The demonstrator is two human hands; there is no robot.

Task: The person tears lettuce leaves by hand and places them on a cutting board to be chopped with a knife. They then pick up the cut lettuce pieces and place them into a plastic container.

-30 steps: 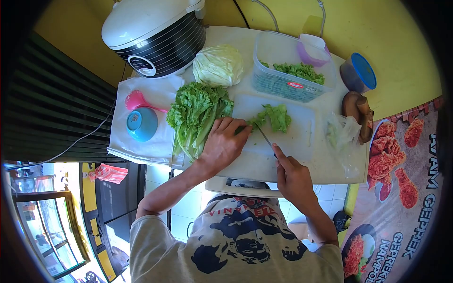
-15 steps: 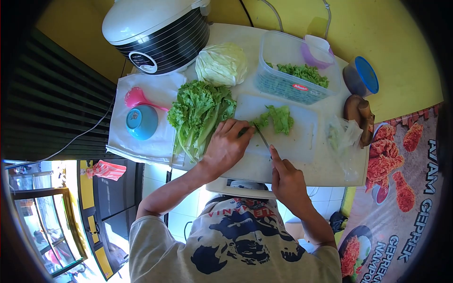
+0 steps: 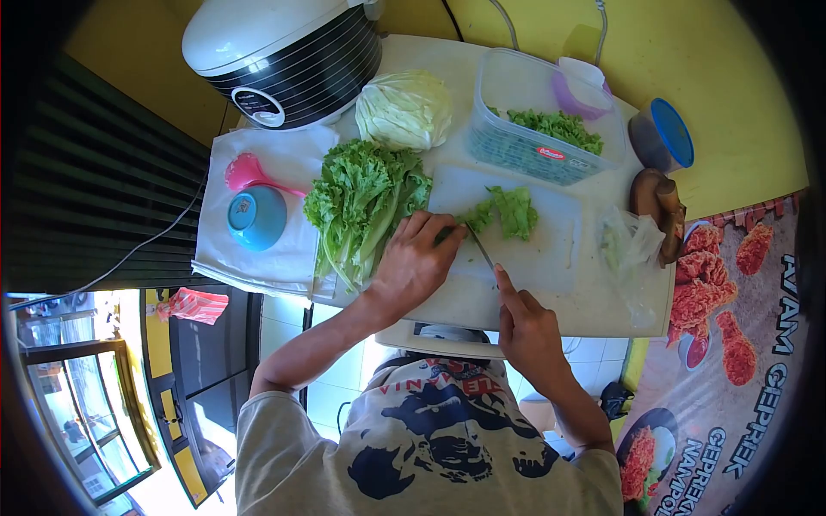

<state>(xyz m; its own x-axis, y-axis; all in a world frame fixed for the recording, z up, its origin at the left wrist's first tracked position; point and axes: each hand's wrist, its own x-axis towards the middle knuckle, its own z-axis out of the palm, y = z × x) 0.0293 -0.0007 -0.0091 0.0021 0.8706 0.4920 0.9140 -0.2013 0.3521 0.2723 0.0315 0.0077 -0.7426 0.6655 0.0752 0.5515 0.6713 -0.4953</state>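
My right hand (image 3: 528, 322) grips a knife (image 3: 483, 252), its index finger stretched along the back of the blade. The blade's tip meets green leaf beside the fingertips of my left hand (image 3: 416, 258). Those fingers are curled down on lettuce at the left side of the white cutting board (image 3: 533, 262), mostly hiding the piece under them. Cut lettuce (image 3: 514, 212) lies on the board just past the knife. A bunch of leaf lettuce (image 3: 366, 202) rests left of the board, close to my left wrist.
Behind the board stands a clear plastic container (image 3: 516, 159) with cut lettuce inside. A cabbage (image 3: 404, 109) and a rice cooker (image 3: 284, 64) are at the back left. A blue bowl (image 3: 257, 219) and pink ladle (image 3: 247, 173) lie left; a plastic bag (image 3: 632, 254) lies right.
Both hands and the knife stay in nearly the same place on the board. The cut lettuce looks almost unmoved, and the whole view has shifted slightly.
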